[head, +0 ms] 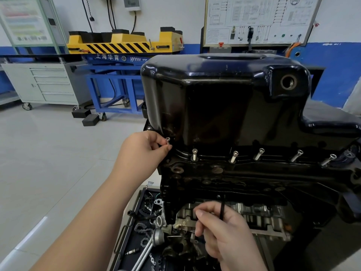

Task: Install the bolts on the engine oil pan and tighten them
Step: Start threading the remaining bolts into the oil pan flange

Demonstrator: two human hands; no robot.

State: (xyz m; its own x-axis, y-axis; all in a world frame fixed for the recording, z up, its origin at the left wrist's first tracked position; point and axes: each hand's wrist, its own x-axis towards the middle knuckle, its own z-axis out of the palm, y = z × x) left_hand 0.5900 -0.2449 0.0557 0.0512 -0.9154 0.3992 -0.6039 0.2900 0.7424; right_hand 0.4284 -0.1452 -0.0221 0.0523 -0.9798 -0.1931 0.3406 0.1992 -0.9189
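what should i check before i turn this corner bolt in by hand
1. Left hand pinches the corner bolt: ok.
2. Corner bolt started straight in its hole on the oil pan flange: cannot tell, the fingers hide it.
3. Five other bolts placed along the near flange: ok.
4. Those bolts seated down: not ok, the shanks stand proud and some lean.
5. Right hand holds the hex key ready: ok.

- Grey drawer cabinet (48, 85) on casters, far left of floor.
- Yellow, black-striped lift platform (121, 44) atop blue frame (117, 90), by back wall.
- Two black blocks (90, 120) on floor beside frame.
- Wiring-diagram board (259, 18) on wall, upper right.
- Black parts tray (125, 261), bottom centre: chain (141, 229), spark plug (132, 251).
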